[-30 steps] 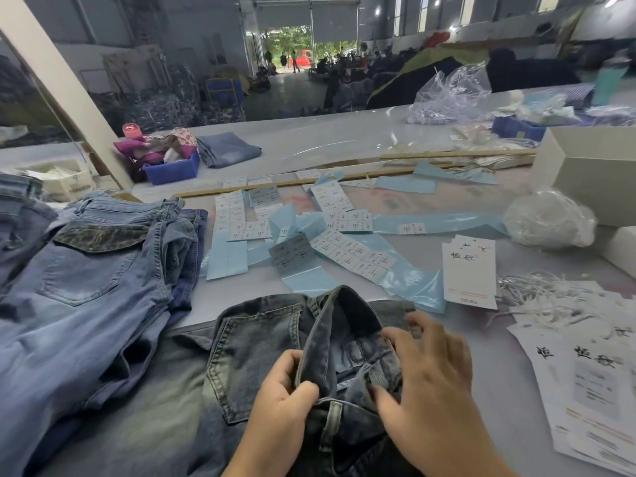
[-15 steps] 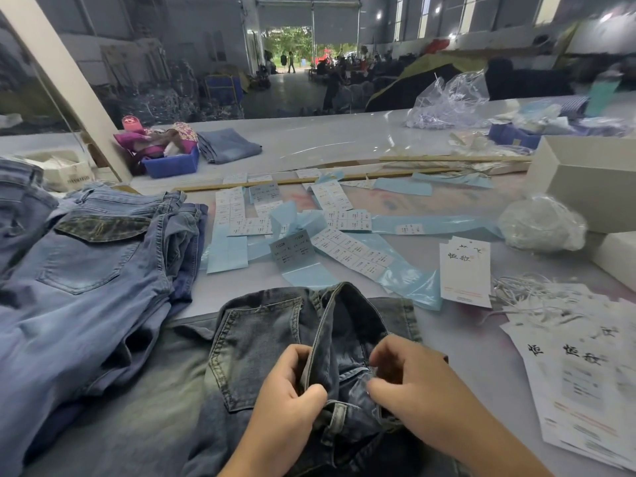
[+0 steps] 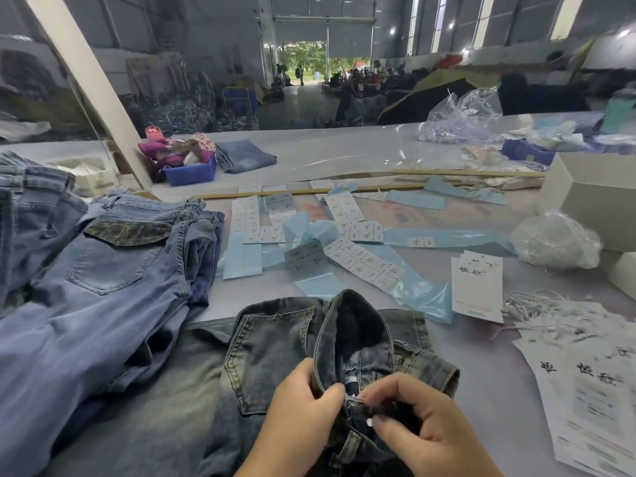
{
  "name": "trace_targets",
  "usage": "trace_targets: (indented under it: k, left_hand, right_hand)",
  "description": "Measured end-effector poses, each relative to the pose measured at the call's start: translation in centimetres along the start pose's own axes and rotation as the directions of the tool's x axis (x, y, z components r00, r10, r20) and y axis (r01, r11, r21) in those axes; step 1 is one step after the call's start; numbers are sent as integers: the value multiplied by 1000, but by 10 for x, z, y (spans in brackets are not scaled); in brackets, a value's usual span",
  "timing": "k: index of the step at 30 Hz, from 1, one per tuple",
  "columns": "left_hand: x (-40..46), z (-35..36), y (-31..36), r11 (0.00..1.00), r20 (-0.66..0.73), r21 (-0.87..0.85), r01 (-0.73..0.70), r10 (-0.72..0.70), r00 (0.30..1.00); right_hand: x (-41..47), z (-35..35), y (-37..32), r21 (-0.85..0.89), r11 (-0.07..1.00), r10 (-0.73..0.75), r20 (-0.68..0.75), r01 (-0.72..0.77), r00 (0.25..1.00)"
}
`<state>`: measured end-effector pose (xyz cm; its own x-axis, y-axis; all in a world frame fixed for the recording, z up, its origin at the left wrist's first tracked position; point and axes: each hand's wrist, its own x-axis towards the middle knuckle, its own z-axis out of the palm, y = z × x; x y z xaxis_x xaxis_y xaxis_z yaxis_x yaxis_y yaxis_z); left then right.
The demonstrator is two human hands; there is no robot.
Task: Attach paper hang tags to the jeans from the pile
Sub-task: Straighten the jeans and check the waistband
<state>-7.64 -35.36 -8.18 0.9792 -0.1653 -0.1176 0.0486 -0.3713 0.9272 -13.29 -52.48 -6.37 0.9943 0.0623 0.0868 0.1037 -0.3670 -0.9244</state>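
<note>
Denim: dark jeans (image 3: 275, 356) lay on the surface (image 3: 499, 407), nearest the viewer. Left hand (image 3: 303, 404) pinched the raised waistband; right hand (image 3: 423, 425), fingers curled, gripped it opposite. Hang tags (image 3: 478, 287) lay right.

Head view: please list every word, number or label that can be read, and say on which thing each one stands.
"恒欣" (strokes soft, so not certain): white hang tag, upright stack right of the jeans.
The same two brush characters: white tag sheets at the right edge.
Number near "1102": grey sticker; too blurred to confirm.
White sticker sheets on blue backing: too small.
Cardboard box at left: blurred.
</note>
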Motion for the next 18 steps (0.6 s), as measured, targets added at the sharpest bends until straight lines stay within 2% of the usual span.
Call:
trace_targets:
  k: [2,3,5,6,8,10,12,15,18]
  left_hand:
    - [0,-6,4,999,4,-27,40,-40,999]
    - [0,-8,4,990,21,-109,85,-83,996]
    - [-2,-13,3,922,70,-334,195,-181,981]
    - [-3,-15,2,875,84,-427,227,-211,974]
    - [-5,-17,-2,840,80,-507,197,-181,980]
    - [-7,-15,-6,871,44,-481,99,-89,995]
    - [-7,-12,-9,919,-21,-395,12,-22,1000]
    - [-8,-5,-10,969,-124,-246,-38,8,992]
    - [-12,-2,-6,988,-212,-152,11,-44,976]
  right_hand:
    - [2,0,3,69,998,17,-90,-10,996]
    - [3,-2,4,62,998,22,-186,-11,982]
    - [4,-5,6,-78,996,17,-360,-48,933]
    - [4,-6,5,-176,981,6,-384,-80,923]
    - [5,-6,1,-311,937,68,-294,-163,953]
    - [8,-7,-3,-384,885,206,-182,-262,962]
    - [14,-9,-8,-412,862,267,-130,-297,955]
    - [16,-11,-13,-339,904,237,-113,-261,965]
    - [11,-2,-14,-243,958,146,-53,-154,988]
